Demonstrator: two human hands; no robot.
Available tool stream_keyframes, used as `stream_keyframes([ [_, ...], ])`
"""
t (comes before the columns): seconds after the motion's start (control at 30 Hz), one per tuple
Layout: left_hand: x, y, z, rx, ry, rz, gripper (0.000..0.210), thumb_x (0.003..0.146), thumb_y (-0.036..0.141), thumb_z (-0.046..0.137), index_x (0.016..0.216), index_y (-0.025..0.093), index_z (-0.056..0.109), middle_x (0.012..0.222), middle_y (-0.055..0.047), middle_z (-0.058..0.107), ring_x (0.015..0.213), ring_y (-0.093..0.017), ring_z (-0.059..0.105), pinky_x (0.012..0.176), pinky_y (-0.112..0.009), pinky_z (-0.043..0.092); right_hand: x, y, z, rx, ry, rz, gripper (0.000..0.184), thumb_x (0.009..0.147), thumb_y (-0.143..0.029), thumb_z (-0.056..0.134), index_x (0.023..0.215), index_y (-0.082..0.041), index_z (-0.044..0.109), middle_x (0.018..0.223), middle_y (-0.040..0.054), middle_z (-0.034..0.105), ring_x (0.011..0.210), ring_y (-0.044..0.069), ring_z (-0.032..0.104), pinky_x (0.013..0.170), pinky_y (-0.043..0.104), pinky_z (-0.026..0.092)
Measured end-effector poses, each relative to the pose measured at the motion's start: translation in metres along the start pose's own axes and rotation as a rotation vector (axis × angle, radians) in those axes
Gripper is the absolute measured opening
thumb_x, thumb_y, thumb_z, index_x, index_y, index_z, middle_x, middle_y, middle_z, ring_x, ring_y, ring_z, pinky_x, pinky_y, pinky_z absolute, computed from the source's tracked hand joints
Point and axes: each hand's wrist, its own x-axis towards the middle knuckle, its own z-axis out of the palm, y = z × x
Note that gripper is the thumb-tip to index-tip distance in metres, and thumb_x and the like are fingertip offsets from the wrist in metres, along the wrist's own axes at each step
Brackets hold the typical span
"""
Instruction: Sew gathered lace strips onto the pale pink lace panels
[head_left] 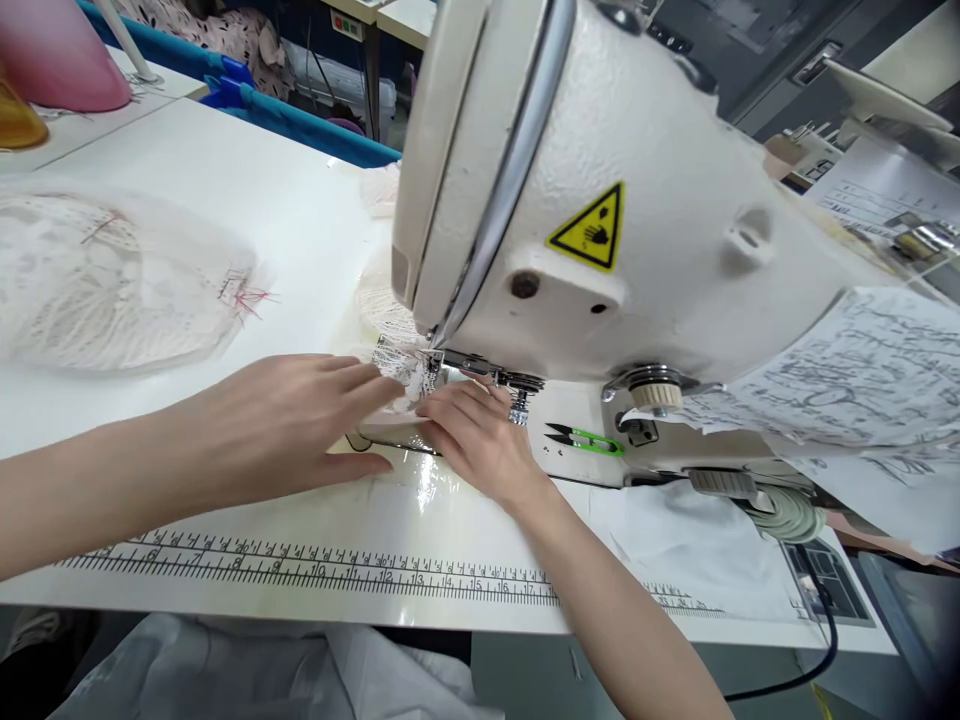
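A sewing machine [600, 200] stands over a piece of white lace [390, 310], which lies under and to the left of its presser foot [433, 370]. My left hand [315, 415] is stretched out just left of the foot, its fingertips over the lace's near edge and its thumb apart. Close in front of the foot, my right hand [476, 430] has its fingers bent together on the lace's edge. The fingertips are partly hidden there. Another lace piece [112, 280], with red thread ends, lies flat on the table at the left.
Green-handled thread snips [589, 440] lie on the machine bed right of my right hand. A ruler strip [360, 575] runs along the table's front edge. White cloth [690, 540] and a coil of pale green tape [787, 515] lie at the right. Patterned sheets [862, 360] hang by the machine.
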Motion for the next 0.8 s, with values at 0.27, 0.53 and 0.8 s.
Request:
stream_keyframes([
  [0.27, 0.017, -0.009, 0.028, 0.182, 0.022, 0.216, 0.032, 0.087, 0.0, 0.047, 0.086, 0.024, 0.068, 0.077, 0.0, 0.064, 0.074, -0.02, 0.061, 0.073, -0.034, 0.043, -0.007, -0.004, -0.001, -0.037, 0.028, 0.152, 0.035, 0.102, -0.026, 0.054, 0.134, -0.02, 0.063, 0.135, 0.0086, 0.07, 0.112, 0.023, 0.069, 0.088, 0.037, 0.054],
  [0.53, 0.013, -0.002, 0.034, 0.246, 0.136, 0.108, 0.038, 0.089, 0.004, 0.041, 0.094, 0.024, 0.072, 0.095, -0.004, 0.075, 0.091, -0.024, 0.067, 0.093, -0.042, 0.051, -0.002, -0.002, 0.004, -0.049, 0.025, -0.012, 0.021, 0.101, -0.009, 0.06, 0.097, -0.023, 0.074, 0.095, -0.0024, 0.079, 0.1, 0.015, 0.071, 0.086, 0.03, 0.055],
  [0.8, 0.006, -0.004, 0.058, 0.102, 0.12, 0.088, 0.047, 0.095, 0.021, 0.047, 0.139, 0.013, 0.064, 0.138, -0.016, 0.07, 0.133, -0.032, 0.063, 0.112, -0.049, 0.052, -0.003, -0.002, 0.002, -0.036, 0.054, -0.027, 0.027, 0.105, -0.008, 0.05, 0.1, -0.021, 0.073, 0.096, -0.0009, 0.079, 0.098, 0.013, 0.072, 0.086, 0.028, 0.055],
])
